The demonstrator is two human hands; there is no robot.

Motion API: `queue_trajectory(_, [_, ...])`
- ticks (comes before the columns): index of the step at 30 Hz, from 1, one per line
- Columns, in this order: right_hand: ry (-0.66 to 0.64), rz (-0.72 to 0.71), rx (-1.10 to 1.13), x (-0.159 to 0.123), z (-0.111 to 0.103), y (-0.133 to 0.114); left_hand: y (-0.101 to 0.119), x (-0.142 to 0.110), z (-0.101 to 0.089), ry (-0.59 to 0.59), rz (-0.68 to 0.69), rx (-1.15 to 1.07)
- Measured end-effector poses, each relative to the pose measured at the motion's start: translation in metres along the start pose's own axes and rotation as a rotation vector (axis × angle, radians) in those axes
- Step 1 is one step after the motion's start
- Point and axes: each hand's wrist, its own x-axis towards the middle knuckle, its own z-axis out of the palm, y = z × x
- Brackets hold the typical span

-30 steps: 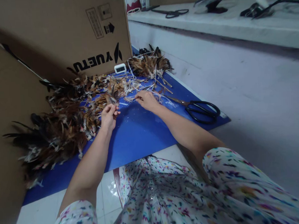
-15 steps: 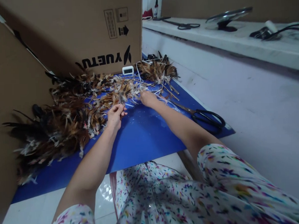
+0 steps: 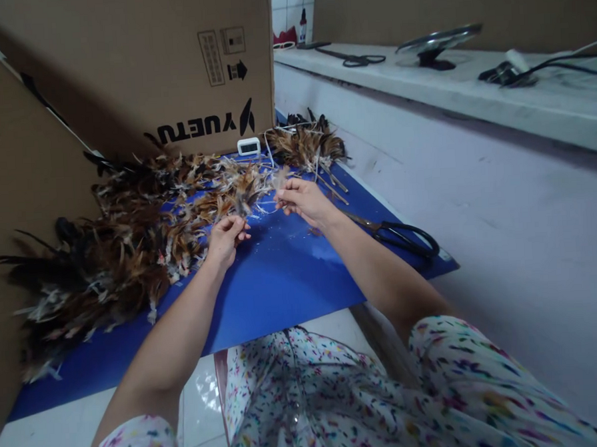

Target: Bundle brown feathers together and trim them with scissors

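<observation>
Above the blue board point(image 3: 281, 278), my left hand point(image 3: 228, 237) is closed in a pinch around a small brown-grey feather tuft point(image 3: 242, 201). A little farther right, my right hand point(image 3: 302, 200) pinches a pale, wispy feather point(image 3: 280, 178) that stands up from the fingertips. Beyond both hands lie loose brown feathers and white bits. To the left spreads a large heap of brown and black feathers point(image 3: 115, 273). A bundle of brown feathers on sticks point(image 3: 307, 143) lies at the back right.
Black-handled scissors point(image 3: 404, 236) lie by the board's right edge. A small white digital display point(image 3: 248, 146) stands before the cardboard box point(image 3: 120, 73). Along the right wall, a ledge point(image 3: 451, 75) carries another pair of scissors point(image 3: 357, 59), a round object on a stand point(image 3: 439, 41) and cables.
My right hand has come up from the loose feathers and now shows a pale feather at its fingertips. My left hand keeps its pinch. The view has shifted slightly.
</observation>
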Motion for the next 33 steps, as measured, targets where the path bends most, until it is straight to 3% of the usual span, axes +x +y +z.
queue_trajectory(14, [-0.195, -0.092, 0.057, -0.009, 0.016, 0.022, -0.005, -0.007, -0.001, -0.288, -0.006, 0.265])
queue_trajectory(20, [-0.328, -0.143, 0.096, -0.012, 0.015, 0.027, -0.009, -0.004, -0.006, -0.310, -0.050, 0.283])
queue_trajectory(27, [-0.291, -0.167, 0.150, -0.007, 0.014, 0.035, -0.006, -0.006, -0.004, -0.339, -0.059, 0.287])
queue_trajectory(33, [-0.375, -0.168, 0.136, -0.007, 0.013, 0.033, -0.005, -0.006, -0.004, -0.353, -0.073, 0.301])
